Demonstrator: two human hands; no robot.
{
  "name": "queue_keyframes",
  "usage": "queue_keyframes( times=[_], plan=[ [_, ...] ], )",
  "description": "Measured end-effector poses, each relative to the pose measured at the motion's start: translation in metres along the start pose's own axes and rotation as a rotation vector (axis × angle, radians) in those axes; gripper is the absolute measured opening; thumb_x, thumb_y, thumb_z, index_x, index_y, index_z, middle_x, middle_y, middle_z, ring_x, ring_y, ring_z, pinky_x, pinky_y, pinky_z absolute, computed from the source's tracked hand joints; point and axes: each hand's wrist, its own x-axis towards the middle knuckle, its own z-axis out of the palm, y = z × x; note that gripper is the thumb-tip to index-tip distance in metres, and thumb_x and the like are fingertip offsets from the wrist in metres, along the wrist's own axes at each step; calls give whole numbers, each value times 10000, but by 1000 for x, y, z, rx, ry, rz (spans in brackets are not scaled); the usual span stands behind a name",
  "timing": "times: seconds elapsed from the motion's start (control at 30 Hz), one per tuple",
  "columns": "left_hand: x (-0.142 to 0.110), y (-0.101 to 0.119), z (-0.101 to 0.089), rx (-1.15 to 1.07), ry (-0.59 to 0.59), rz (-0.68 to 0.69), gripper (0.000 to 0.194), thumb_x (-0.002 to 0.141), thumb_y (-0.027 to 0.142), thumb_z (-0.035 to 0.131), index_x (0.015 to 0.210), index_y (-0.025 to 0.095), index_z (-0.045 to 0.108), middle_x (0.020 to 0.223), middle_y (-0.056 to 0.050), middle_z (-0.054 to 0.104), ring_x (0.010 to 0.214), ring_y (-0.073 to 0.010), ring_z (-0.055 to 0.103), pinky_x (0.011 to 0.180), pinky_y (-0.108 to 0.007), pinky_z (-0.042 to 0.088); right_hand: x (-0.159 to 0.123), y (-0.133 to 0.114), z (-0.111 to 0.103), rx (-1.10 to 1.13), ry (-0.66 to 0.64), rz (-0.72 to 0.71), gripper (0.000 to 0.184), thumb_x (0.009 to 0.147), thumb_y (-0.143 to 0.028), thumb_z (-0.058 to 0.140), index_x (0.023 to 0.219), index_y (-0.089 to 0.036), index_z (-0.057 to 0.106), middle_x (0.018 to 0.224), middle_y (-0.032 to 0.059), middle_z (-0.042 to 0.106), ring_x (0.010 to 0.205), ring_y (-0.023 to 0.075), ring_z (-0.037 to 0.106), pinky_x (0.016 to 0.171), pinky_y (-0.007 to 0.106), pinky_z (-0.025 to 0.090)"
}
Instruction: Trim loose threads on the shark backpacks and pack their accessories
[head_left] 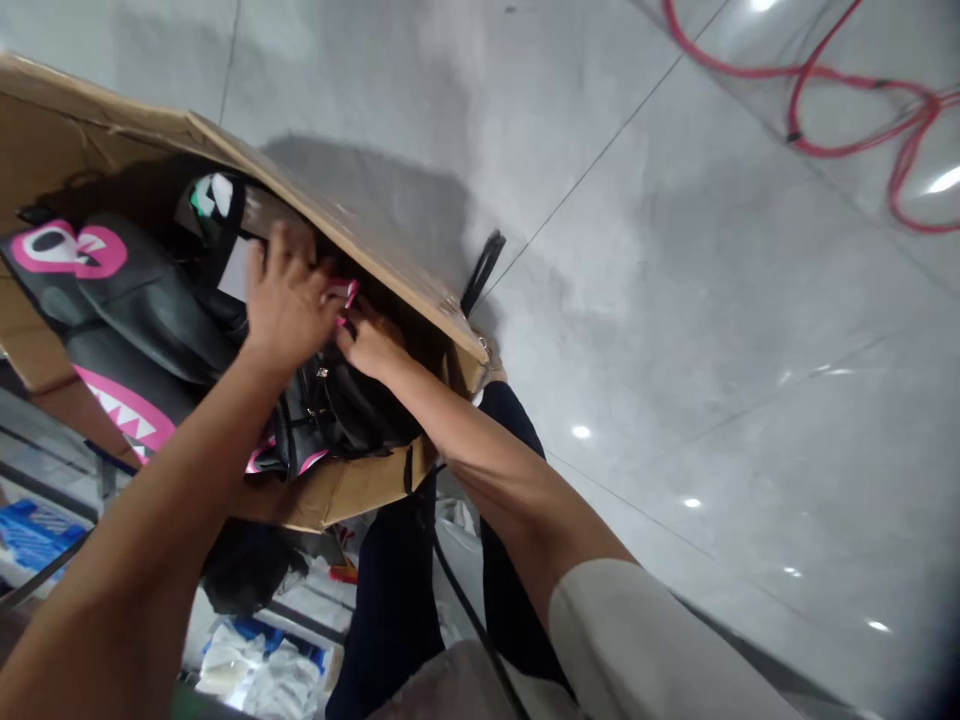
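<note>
A cardboard box [360, 255] holds black leather-like items; one black bag [150, 300] carries pink and white eye and toothed-mouth prints. My left hand [289, 305] reaches in with its fingers apart, over the contents and beside a white card [235, 270]. Close to its right, my right hand [373, 342] has its fingers closed around a dark piece with pink edging, whose kind is mostly hidden. Beneath both hands lies another black bag [307, 425] with small metal fittings and pink trim. Shadow covers the deeper part of the box.
A red cable [806, 72] loops over the grey floor [637, 300] at the upper right. Below the box are a black bundle [244, 565] and white plastic bags [281, 680]. Blue packaging [37, 540] lies at the lower left. My legs [397, 590] stand close to the box.
</note>
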Motion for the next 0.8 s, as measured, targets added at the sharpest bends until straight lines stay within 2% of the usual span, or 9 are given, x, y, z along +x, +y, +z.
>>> queue_keyframes(
  times=[0.07, 0.17, 0.3, 0.37, 0.47, 0.6, 0.67, 0.73, 0.8],
  plan=[
    [14, -22, 2, 103, -29, -105, 755, 1001, 624, 259, 1342, 28, 572, 1538, -189, 384, 1478, -478, 178, 1082, -733, 121, -8, 3, -10, -74, -58, 35, 432, 966, -354, 505, 1375, -251, 594, 1532, 56, 455, 1284, 304, 538, 1121, 464, 423],
    [10, -75, -3, 191, -2, -197, 977, 914, 718, 32, 1379, 6, 513, 1455, -161, 431, 1385, -452, 328, 996, -694, 186, -21, 11, -21, -163, -73, 71, 437, 948, -278, 487, 1368, -237, 604, 1439, 69, 557, 1247, 301, 569, 1094, 445, 442],
    [-3, -150, -19, 352, 30, -411, 1186, 748, 855, -21, 1369, 2, 519, 1315, -148, 547, 1282, -465, 449, 903, -715, 247, -41, 31, -23, -325, -121, 130, 502, 917, -208, 467, 1407, -193, 575, 1367, 134, 609, 1174, 309, 620, 1051, 432, 472],
    [-8, -173, -25, 408, 16, -504, 1212, 713, 875, -21, 1366, 15, 529, 1299, -147, 562, 1277, -492, 448, 881, -747, 220, -48, 40, -23, -378, -151, 120, 517, 922, -200, 435, 1424, -193, 556, 1399, 144, 586, 1173, 296, 626, 1047, 407, 472],
    [-13, -181, -29, 373, 35, -596, 1122, 816, 778, -30, 1364, -37, 513, 1298, -182, 562, 1304, -476, 428, 908, -748, 198, -51, 49, -22, -439, -164, 93, 506, 929, -210, 397, 1403, -215, 571, 1398, 128, 590, 1150, 281, 642, 1016, 379, 486],
    [-14, -167, -28, 226, 98, -589, 932, 962, 579, -9, 1363, -116, 466, 1302, -209, 543, 1370, -456, 363, 966, -743, 194, -48, 57, -21, -522, -163, 94, 516, 925, -201, 371, 1401, -206, 571, 1379, 134, 603, 1104, 277, 661, 980, 370, 494],
    [-13, -161, -29, 156, 91, -624, 770, 1010, 588, 249, 1407, -28, 487, 1353, -219, 533, 1402, -449, 353, 1030, -735, 214, -45, 62, -20, -537, -156, 113, 516, 924, -199, 371, 1401, -202, 569, 1360, 145, 614, 1086, 280, 663, 969, 375, 491],
    [-12, -155, -31, 97, 88, -665, 632, 956, 527, 563, 1441, 125, 517, 1433, -210, 507, 1412, -431, 367, 1113, -700, 223, -43, 66, -20, -538, -153, 140, 507, 929, -204, 371, 1395, -199, 572, 1328, 151, 631, 1049, 278, 668, 955, 382, 488],
    [-14, -144, -31, 32, 110, -643, 598, 909, 420, 669, 1448, 212, 516, 1516, -176, 449, 1434, -407, 345, 1177, -672, 169, -42, 68, -22, -542, -159, 160, 498, 935, -206, 369, 1389, -190, 575, 1299, 152, 644, 999, 267, 671, 936, 382, 487]
  ],
)
